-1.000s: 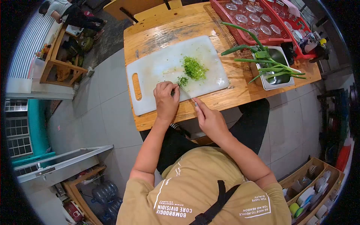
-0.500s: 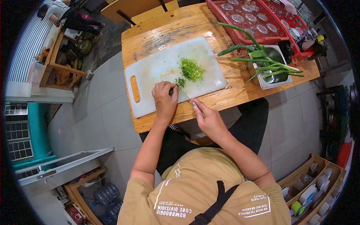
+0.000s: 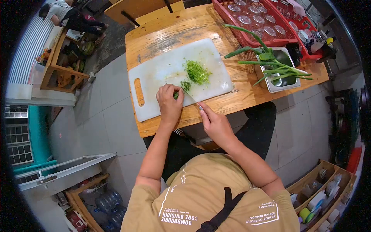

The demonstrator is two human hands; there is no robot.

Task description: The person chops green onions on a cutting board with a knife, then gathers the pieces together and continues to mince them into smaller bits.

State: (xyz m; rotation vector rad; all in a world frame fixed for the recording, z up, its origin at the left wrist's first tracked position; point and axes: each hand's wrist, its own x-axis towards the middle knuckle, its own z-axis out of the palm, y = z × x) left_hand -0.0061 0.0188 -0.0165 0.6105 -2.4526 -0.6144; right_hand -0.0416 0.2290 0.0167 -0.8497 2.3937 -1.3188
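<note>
My left hand is curled over a dark green bunch of leaves near the front edge of the white cutting board. In my right hand is a knife, its blade reaching up and left to the leaves beside my left fingertips. A small heap of dark green cuttings lies just past the blade. Beyond it is a larger pile of chopped light green pieces. Long green onions rest across a metal container to the right of the board.
The wooden table holds a red crate of upturned glasses at its far right, with another red basket beside it. Someone stands bent at the upper left. An open wooden box of utensils is at lower right.
Both hands stay almost in place; the knife and my right hand have shifted very slightly.
</note>
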